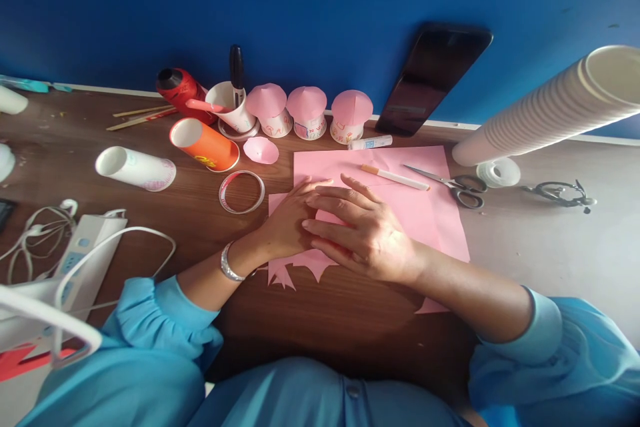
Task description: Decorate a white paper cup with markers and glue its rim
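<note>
My left hand (287,217) and my right hand (363,230) lie together on a sheet of pink paper (425,210) spread on the wooden table (195,227). The right hand's fingers stretch out flat over the left hand's fingertips and press the paper down. The left hand's fingers also lie flat on it. A silver bracelet (229,264) circles my left wrist. Jagged cut edges of pink paper (283,273) stick out below the hands.
Along the blue wall stand three paper cups with pink cone tops (307,112), a cup holding a black marker (236,103), a red bottle (180,88), a leaning phone (433,77). Scissors (453,183), a pen (395,177), a glue stick (371,142), an orange cup (205,145), a white cup (135,168), a cup stack (550,110), cables (65,240).
</note>
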The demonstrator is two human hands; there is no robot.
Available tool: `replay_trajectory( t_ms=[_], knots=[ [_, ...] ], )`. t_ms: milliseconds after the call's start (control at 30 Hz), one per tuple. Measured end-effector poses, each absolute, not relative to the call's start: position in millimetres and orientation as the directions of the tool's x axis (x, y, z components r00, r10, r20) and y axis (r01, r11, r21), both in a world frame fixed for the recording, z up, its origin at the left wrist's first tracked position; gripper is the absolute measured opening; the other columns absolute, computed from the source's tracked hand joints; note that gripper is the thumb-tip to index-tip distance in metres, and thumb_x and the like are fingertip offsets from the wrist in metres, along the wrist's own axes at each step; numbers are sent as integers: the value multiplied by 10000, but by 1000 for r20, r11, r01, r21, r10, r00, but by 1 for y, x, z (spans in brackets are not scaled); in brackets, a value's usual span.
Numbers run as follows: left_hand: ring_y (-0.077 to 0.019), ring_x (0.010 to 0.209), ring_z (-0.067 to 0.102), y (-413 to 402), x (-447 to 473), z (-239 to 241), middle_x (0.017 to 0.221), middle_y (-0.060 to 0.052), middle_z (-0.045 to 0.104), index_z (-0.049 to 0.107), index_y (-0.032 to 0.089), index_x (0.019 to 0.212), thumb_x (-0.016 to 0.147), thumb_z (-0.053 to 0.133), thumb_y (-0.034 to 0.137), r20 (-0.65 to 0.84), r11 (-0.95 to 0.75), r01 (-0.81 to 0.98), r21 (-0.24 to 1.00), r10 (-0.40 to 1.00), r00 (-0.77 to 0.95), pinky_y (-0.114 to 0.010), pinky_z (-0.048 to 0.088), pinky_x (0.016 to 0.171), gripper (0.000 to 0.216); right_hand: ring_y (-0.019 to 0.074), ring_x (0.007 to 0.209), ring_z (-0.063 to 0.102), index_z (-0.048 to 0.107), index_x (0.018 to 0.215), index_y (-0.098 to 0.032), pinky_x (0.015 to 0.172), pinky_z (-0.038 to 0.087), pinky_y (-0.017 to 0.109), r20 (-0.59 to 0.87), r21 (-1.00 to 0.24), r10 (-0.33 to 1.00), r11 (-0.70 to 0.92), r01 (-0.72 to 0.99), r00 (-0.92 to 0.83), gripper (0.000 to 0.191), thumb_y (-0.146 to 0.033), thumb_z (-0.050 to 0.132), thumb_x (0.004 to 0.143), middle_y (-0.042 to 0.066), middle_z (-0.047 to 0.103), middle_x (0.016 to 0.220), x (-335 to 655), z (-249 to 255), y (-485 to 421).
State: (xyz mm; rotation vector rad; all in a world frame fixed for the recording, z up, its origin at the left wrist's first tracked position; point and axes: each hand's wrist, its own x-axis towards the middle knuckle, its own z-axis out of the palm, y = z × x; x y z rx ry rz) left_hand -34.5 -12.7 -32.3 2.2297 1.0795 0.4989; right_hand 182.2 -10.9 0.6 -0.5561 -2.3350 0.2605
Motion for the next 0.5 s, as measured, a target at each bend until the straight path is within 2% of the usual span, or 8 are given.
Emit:
replay_trajectory(
  t_ms=[133, 200, 300, 400, 500],
  knots=[
    [-361, 1527, 576, -14, -34, -32, 1573, -90, 666, 581, 258, 1483, 899, 750, 607, 50, -421, 561, 713, 828, 559, -563, 398, 1352, 700, 343, 1479, 643, 650, 1490, -230, 1267, 501, 641, 579, -423, 530, 845, 327, -620, 508, -482, 707, 1053, 158, 731, 1496, 193, 15, -13],
    [-388, 1561, 533, -14, -33, -32, 1615, -114, 627, 531, 259, 1535, 837, 823, 649, 47, -415, 558, 719, 829, 557, -612, 386, 1351, 851, 363, 1474, 644, 569, 1576, -242, 1242, 526, 645, 573, -482, 572, 815, 323, -587, 594, -451, 727, 1043, 166, 724, 1501, 203, 23, -14],
    [-435, 1633, 421, -14, -35, -25, 1711, -201, 499, 390, 220, 1649, 707, 958, 625, -6, -405, 589, 700, 820, 572, -684, 317, 1365, 1172, 382, 1431, 678, 461, 1653, -268, 1195, 569, 647, 557, -522, 616, 781, 342, -556, 721, -422, 765, 1017, 158, 724, 1499, 222, 29, -16],
    [-450, 1678, 326, -16, -46, -11, 1802, -245, 316, 195, 239, 1746, 650, 1010, 603, -77, -380, 612, 694, 805, 588, -663, 400, 1325, 1413, 390, 1427, 678, 463, 1647, -260, 1147, 609, 613, 499, -580, 711, 699, 419, -495, 749, -395, 800, 993, 171, 731, 1478, 240, 25, -22],
    [-456, 1682, 312, -14, -57, 7, 1829, -191, 278, 139, 322, 1769, 677, 965, 689, 62, -427, 519, 741, 812, 580, -677, 368, 1338, 1417, 386, 1378, 706, 497, 1619, -277, 1120, 619, 615, 459, -637, 781, 621, 457, -423, 691, -358, 787, 997, 160, 748, 1446, 255, 16, -32]
  ],
)
